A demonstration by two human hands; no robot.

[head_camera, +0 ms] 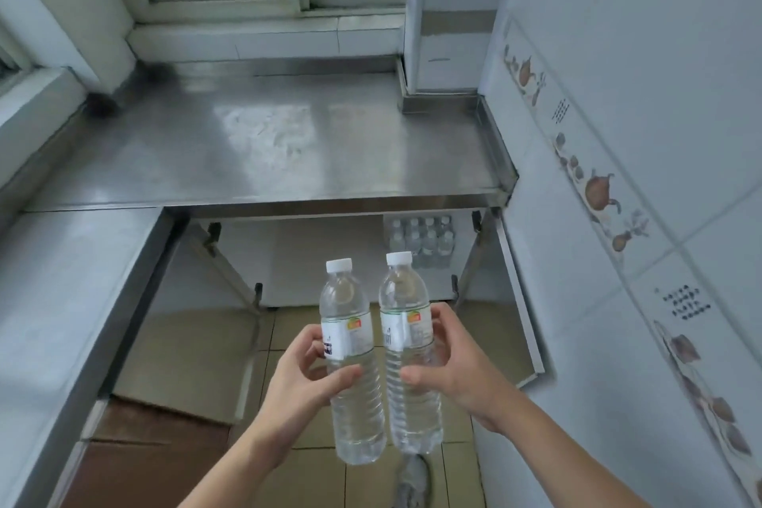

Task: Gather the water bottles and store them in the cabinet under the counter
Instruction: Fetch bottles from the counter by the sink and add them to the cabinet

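Observation:
I hold two clear water bottles with white caps upright, side by side, in front of the open cabinet (313, 260) under the steel counter (268, 144). My left hand (305, 379) grips the left bottle (350, 359) around its middle, just below the label. My right hand (445, 363) grips the right bottle (406, 346) at the same height. Inside the cabinet, at the back right, stands a group of several more bottles (420, 239). Both cabinet doors hang open to the sides.
The left cabinet door (198, 326) and the right door (519, 301) flank the opening. A tiled wall (618, 219) runs close on the right. A side counter (62, 301) lies on the left. My shoe (412, 483) stands on the tiled floor below.

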